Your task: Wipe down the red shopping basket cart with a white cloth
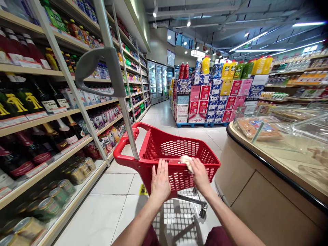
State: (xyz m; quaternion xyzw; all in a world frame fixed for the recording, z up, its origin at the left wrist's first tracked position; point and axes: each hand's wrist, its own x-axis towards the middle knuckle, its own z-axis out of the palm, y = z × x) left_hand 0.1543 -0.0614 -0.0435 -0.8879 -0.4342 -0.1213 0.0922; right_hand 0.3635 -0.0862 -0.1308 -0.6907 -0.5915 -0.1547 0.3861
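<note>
A red plastic shopping cart [169, 174] stands side-on in front of me, its basket walls full of small holes. My left hand [160, 179] lies against the near side of the basket, fingers stretched out flat and reaching the rim. My right hand [200, 174] presses a crumpled whitish cloth [187, 162] to the near rim, farther to the right. Part of the cloth hangs over the edge of the rim. A grey upright pole with a grey looped handle [118, 71] rises from the cart's left end.
Shelves of bottles and cans [53, 136] run along the left. A rounded counter with a glass edge [238, 150] stands close on the right, holding packaged food [258, 128]. Stacked drink cartons [202, 99] rise beyond the cart. Glass-door fridges [156, 80] stand at the back.
</note>
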